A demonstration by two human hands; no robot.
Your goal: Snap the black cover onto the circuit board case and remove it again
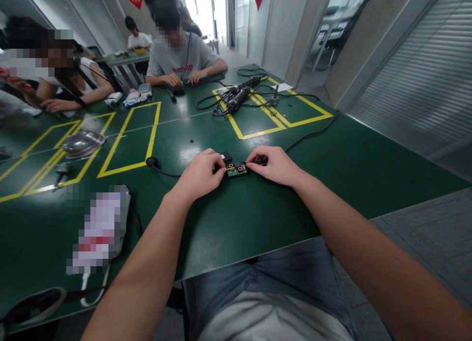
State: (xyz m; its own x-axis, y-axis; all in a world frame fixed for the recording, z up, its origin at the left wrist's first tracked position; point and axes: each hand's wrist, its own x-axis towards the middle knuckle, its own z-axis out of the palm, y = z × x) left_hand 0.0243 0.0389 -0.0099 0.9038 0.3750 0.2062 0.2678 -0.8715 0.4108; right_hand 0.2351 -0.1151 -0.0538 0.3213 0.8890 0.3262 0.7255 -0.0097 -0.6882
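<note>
A small green circuit board with two copper-coloured coils and thin wires lies on the table in front of me. My left hand is closed in a pinch at its left edge; the fingers hide what is between them. A black cord with a round black end runs in under that hand. At the board's right edge, my right hand pinches the end of a black cable, which trails off to the far right table edge. Just behind the board sits a small black case part.
A phone with a white cable lies at the left. Farther off are a clear plastic bag, a small metal part, and black tools with tangled cords inside yellow tape outlines. Other people sit across the green table.
</note>
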